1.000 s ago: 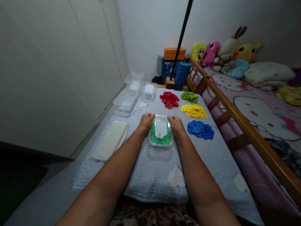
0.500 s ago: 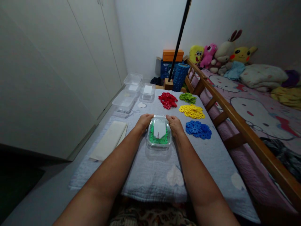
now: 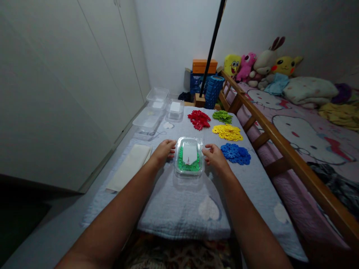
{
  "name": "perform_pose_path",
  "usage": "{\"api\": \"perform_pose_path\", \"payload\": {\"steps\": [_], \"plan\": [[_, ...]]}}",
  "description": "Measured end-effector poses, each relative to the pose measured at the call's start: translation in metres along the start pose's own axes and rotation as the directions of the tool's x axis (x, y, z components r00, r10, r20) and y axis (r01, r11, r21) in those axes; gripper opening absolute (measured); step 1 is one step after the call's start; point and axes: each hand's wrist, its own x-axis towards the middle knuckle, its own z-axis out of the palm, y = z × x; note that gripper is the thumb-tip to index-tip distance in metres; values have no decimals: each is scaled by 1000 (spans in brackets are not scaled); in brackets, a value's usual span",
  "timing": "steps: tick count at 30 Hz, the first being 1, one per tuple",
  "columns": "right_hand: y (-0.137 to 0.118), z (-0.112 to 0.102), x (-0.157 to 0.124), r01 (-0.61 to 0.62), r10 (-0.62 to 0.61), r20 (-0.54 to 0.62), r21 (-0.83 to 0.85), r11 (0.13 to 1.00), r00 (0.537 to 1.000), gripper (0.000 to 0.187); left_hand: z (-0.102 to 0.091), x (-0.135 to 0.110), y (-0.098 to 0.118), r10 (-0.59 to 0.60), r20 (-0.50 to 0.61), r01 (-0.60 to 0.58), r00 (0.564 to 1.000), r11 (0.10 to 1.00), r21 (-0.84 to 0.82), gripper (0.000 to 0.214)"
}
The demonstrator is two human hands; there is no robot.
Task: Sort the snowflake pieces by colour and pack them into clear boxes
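A clear plastic container (image 3: 189,170) with its lid on stands on the cloth-covered table in front of me. Green pieces fill it, and a white label (image 3: 190,152) covers the middle of the lid. My left hand (image 3: 166,151) is just off its left side, fingers loosely curved and apart, holding nothing. On the other side, my right hand (image 3: 214,155) is close to the container's edge, also with fingers apart and nothing in them. To the right of it lies a pile of blue flower-shaped pieces (image 3: 235,153).
Piles of yellow pieces (image 3: 227,132), red pieces (image 3: 199,119) and light green pieces (image 3: 222,116) lie farther back. Clear containers (image 3: 148,118) stand at the back left, near a folded cream cloth (image 3: 130,167). A wooden bed rail (image 3: 269,130) runs along the right.
Both hands have let go of the lidded container and moved outward, one to each side. The container stays where it was on the table.
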Motion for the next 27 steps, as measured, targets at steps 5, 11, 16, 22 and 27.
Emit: {"api": "perform_pose_path", "payload": {"steps": [5,11,16,22,27], "plan": [[10,0,-15,49,-49,15,11,999,999,49,2,-33,-13,7,52,-4,999,999,-46,42],[23,-18,-12,77,-78,-57,-18,997,995,51,25,-49,-27,-18,97,35,995,984,-174,56],[20,-47,-20,149,-197,-113,-332,931,974,43,47,-62,-37,-62,239,110,969,975,-193,60],[3,-27,-48,320,-472,-4,-730,604,882,52,50,-61,-31,-94,192,120,977,985,-126,49],[-2,2,-67,262,-387,89,-868,422,918,76,47,-49,-24,-28,112,40,993,993,-109,43]]}}
